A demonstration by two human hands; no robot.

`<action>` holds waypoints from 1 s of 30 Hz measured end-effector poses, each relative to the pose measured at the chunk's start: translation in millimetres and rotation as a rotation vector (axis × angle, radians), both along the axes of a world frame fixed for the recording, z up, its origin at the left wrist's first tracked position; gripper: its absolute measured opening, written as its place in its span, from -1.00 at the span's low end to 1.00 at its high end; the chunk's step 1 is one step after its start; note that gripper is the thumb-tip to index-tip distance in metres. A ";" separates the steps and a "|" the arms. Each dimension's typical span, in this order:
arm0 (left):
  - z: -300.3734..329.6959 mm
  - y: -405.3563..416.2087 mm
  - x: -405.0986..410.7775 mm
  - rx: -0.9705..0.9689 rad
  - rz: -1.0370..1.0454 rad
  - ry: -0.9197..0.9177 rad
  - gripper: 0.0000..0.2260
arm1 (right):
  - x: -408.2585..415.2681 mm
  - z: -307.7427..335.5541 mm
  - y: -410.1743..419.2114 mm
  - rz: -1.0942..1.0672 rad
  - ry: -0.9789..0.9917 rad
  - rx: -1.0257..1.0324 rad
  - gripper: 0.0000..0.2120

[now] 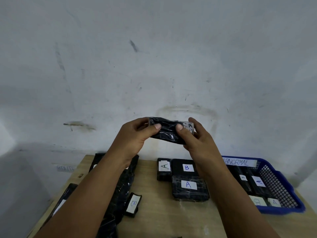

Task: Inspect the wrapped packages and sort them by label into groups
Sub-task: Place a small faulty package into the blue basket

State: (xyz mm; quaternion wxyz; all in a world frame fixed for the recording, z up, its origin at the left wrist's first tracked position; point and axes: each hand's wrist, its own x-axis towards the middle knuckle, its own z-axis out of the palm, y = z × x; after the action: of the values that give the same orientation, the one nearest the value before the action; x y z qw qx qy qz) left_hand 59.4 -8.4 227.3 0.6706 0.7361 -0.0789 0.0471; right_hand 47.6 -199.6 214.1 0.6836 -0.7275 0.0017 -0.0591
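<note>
A black plastic-wrapped package is held up in the air above the table, in front of the wall. My left hand grips its left end and my right hand grips its right end, thumbs on the near face. No label shows on the side facing me. On the table lie more black packages: one marked A, one marked B, a larger one marked A, and a small one marked B.
A blue mesh basket labelled ABNORMAL stands at the right and holds several labelled packages. Long black packages lie under my left forearm, and another package sits at the wooden table's left edge. A grey wall rises behind.
</note>
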 end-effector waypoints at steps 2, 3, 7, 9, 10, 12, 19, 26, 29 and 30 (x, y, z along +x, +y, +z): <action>2.2 1.3 -1.1 -0.006 -0.043 -0.029 -0.83 | -0.5 0.6 -1.2 -0.027 -0.050 -0.001 -0.07; 3.1 1.6 -1.8 -0.014 -0.062 -0.032 -0.79 | -0.1 0.2 -2.1 -0.035 -0.071 -0.003 -0.07; 1.2 5.4 2.5 -0.075 -0.084 -0.046 -0.60 | -0.2 0.9 -1.9 0.008 -0.043 0.003 0.09; -4.3 7.9 5.3 -0.104 -0.058 -0.102 -0.58 | -2.7 3.9 0.5 0.031 0.049 -0.003 0.19; -6.7 9.0 6.7 -0.097 -0.044 -0.123 -0.55 | -4.4 6.1 1.3 0.037 0.105 0.011 0.17; -12.9 11.6 8.1 -0.064 -0.048 -0.139 -0.45 | -5.9 10.0 1.4 0.033 0.196 0.062 -0.15; -7.4 8.3 -2.2 0.076 -0.111 0.080 -0.16 | 1.1 -0.1 -5.6 -0.039 0.084 0.170 -0.65; -5.4 -1.6 -0.4 0.019 0.036 0.167 -0.93 | 1.0 -6.6 -5.7 0.010 0.069 0.115 -0.46; -6.0 -0.6 0.3 0.027 0.028 0.116 -0.93 | -1.7 -3.5 -6.3 0.032 0.075 0.118 -0.60; -4.9 -0.5 -0.9 0.038 0.010 0.111 -0.89 | -2.8 -1.6 -6.1 0.039 0.062 0.137 -0.70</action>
State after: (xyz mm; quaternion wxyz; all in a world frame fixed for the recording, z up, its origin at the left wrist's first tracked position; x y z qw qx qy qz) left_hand 58.4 -8.9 222.4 0.6595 0.7507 -0.0388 0.0081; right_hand 44.8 -205.7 212.5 0.7323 -0.6804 0.0128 -0.0231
